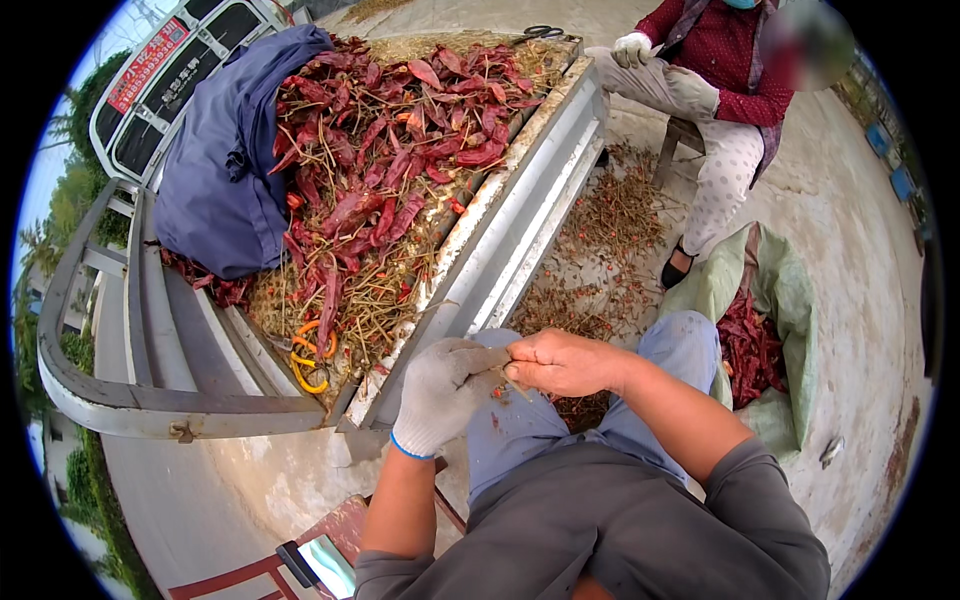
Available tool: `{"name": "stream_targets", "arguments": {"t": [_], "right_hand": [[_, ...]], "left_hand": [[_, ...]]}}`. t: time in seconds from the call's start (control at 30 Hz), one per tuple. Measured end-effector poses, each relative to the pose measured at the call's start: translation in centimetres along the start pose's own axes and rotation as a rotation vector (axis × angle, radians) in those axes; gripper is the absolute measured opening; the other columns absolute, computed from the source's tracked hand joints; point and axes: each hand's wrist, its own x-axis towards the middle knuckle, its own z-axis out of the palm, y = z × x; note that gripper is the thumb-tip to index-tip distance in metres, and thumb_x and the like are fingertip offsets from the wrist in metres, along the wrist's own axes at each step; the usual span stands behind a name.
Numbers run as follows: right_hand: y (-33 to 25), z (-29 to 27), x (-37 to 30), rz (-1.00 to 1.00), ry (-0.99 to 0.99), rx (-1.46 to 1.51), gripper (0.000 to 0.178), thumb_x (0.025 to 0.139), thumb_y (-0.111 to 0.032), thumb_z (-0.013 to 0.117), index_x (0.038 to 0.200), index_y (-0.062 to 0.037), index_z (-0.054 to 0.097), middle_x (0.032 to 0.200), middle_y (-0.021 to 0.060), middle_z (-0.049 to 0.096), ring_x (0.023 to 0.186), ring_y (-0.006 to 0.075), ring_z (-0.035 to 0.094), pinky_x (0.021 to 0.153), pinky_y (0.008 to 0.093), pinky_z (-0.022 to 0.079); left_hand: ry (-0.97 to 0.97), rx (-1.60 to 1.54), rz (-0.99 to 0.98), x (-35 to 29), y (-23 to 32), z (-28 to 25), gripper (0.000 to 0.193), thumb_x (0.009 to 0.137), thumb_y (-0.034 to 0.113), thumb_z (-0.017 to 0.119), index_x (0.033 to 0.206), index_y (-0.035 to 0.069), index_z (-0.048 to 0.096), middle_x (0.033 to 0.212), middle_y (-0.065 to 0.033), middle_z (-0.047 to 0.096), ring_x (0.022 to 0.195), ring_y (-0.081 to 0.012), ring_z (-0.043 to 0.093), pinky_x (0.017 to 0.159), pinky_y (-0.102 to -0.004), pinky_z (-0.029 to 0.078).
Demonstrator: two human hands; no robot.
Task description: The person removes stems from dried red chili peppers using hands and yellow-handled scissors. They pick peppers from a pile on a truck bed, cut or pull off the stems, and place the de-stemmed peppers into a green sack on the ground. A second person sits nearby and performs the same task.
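My left hand (440,395) wears a pale grey knitted glove with a blue cuff edge; its fingers are closed, pointing right. Against its fingertips, my bare right hand (565,362) pinches with thumb and forefinger. A thin, pale, stem-like bit (518,388) shows just below the pinch, too small to name surely. Both hands are over my lap, beside the truck bed's side panel (510,240). On the bed lies a heap of dried red chilli peppers (385,150) with loose stems (375,345) along the near edge. Orange-handled scissors (308,358) rest among the stems.
A dark blue cloth (225,160) covers the heap's left side. Black scissors (540,33) lie at the far corner. At right stands an open green sack (795,300) holding red peppers. Stems litter the ground (615,225). A gloved co-worker (725,100) sits at far right.
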Motion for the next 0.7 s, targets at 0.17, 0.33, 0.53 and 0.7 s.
{"name": "stream_targets", "arguments": {"t": [0.17,0.33,0.53,0.7], "right_hand": [[1.2,1.6,0.3,-0.303,0.163,-0.073,0.027,0.109,-0.024,0.059,0.094,-0.0014,0.063,0.08,0.0097,0.064,0.074,0.0212,0.065,0.069,0.0386,0.053],[0.7,2.1,0.2,-0.443,0.319,-0.086,0.019,0.107,-0.016,0.06,0.11,0.0001,0.069,0.089,0.0094,0.068,0.078,0.0222,0.068,0.073,0.0375,0.055],[2.7,0.8,-3.5,-0.061,0.385,0.339,0.023,0.11,-0.013,0.056,0.128,-0.0041,0.067,0.097,0.004,0.068,0.079,0.0087,0.066,0.067,0.0268,0.057],[5.2,0.7,-5.5,0.087,0.446,0.44,0.022,0.11,-0.014,0.056,0.128,-0.0052,0.065,0.097,0.0015,0.068,0.077,0.0066,0.065,0.064,0.0249,0.056]], "left_hand": [[0.191,-1.134,-0.496,-1.6,-0.7,3.1,0.017,0.091,0.008,0.074,0.106,0.0,0.075,0.101,-0.0085,0.071,0.081,-0.0182,0.066,0.073,-0.034,0.055],[0.345,-1.547,-0.551,-1.5,-2.6,5.5,0.027,0.092,0.011,0.071,0.117,0.001,0.072,0.103,-0.0108,0.072,0.082,-0.0232,0.068,0.078,-0.0384,0.056],[-0.02,0.279,-0.363,1.7,1.1,0.5,0.036,0.092,0.01,0.067,0.128,0.004,0.072,0.111,-0.02,0.075,0.101,-0.0341,0.073,0.088,-0.0437,0.057],[0.479,0.751,-0.106,6.5,-4.5,-5.2,0.029,0.088,0.012,0.075,0.116,0.007,0.078,0.109,-0.0169,0.076,0.105,-0.0363,0.071,0.095,-0.0466,0.055]]}}
